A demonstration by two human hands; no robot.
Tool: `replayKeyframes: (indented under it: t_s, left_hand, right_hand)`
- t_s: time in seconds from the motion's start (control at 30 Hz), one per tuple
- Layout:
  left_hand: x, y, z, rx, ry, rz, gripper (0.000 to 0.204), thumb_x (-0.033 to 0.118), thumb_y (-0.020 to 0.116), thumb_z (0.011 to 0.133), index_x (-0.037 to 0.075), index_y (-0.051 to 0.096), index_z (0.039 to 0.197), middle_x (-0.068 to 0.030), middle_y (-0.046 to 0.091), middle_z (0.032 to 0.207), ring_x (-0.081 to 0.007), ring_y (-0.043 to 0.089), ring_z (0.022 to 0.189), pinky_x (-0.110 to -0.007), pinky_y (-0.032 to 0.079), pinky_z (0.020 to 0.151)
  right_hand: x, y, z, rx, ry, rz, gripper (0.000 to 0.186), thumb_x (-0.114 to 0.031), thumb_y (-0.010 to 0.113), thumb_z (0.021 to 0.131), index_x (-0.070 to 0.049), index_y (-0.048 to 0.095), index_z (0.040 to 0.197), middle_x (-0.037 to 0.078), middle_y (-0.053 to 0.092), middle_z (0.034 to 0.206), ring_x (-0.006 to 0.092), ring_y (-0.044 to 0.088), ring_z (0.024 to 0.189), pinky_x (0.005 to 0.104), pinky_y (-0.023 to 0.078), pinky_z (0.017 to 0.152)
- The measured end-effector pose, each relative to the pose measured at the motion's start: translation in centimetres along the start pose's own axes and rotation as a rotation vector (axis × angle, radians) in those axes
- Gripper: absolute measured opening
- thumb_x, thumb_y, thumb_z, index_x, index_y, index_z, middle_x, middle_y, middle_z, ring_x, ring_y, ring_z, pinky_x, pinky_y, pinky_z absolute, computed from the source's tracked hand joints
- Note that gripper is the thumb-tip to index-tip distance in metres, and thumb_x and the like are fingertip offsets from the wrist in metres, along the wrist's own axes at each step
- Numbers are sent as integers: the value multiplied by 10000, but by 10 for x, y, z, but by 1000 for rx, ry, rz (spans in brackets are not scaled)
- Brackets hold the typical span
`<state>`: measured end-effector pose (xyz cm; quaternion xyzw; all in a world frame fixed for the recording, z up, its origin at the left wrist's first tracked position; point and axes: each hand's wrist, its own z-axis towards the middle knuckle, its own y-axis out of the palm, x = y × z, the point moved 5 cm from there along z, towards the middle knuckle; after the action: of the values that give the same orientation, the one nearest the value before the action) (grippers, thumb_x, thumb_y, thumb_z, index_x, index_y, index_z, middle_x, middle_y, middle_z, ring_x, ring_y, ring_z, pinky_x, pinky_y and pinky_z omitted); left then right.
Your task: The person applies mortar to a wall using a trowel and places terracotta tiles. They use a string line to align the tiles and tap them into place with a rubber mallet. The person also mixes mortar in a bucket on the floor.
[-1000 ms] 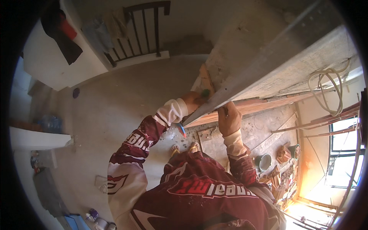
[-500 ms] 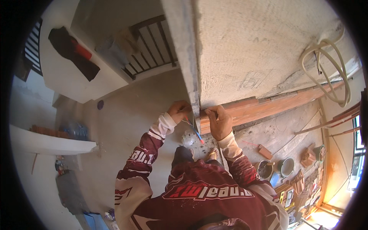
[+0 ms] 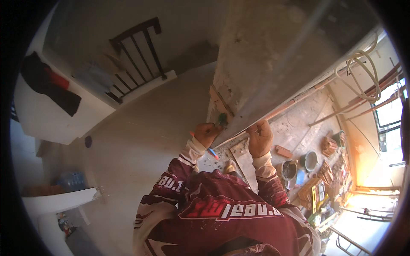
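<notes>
My left hand (image 3: 206, 133) presses on the lower end of a long grey metal straightedge (image 3: 294, 91). That hand also holds a red and blue pencil (image 3: 211, 151), and a small green object (image 3: 222, 119) sits just above its fingers. My right hand (image 3: 260, 138) grips the straightedge's lower edge a little to the right. The bar lies against a rough plastered wall (image 3: 265, 51) and runs up to the right. A short wooden piece (image 3: 217, 100) sits on the wall corner above my left hand. My red long-sleeved jersey fills the lower middle.
Buckets (image 3: 289, 170), bricks (image 3: 283, 151) and loose tools lie on the dusty floor at right. A coiled pale cable (image 3: 363, 72) hangs by the window side. A dark metal railing (image 3: 136, 59) and a white ledge with dark cloth (image 3: 49, 85) stand at upper left.
The view has swung, so the straightedge now slants up to the right. My hands stay on it and sit further apart than half a second ago.
</notes>
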<state>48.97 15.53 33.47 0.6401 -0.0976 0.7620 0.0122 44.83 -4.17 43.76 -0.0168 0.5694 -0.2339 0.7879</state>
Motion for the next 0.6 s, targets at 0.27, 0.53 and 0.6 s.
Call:
replayKeyframes:
  t_s: [0.27,0.53,0.6]
  left_hand:
    - [-2,-9,10,-94,198,7,463,259,662,892,5,473,555,-84,402,479,-135,349,457,-350,308,436]
    - [-4,-14,6,-176,52,-135,448,255,652,898,11,461,574,-42,383,518,-106,341,497,-327,301,453]
    - [-8,-11,6,-197,8,-162,457,264,645,910,20,444,580,-16,352,533,-90,317,520,-315,289,460]
  right_hand:
    - [-31,20,-12,225,-76,-20,84,-37,484,975,-8,563,972,45,632,846,118,591,739,254,482,660]
    - [-1,17,-24,320,47,134,106,-96,522,980,0,559,1004,47,630,838,102,574,712,231,473,634]
    - [-3,15,-21,277,73,83,114,-102,526,979,3,564,1000,45,635,839,101,572,709,231,471,635]
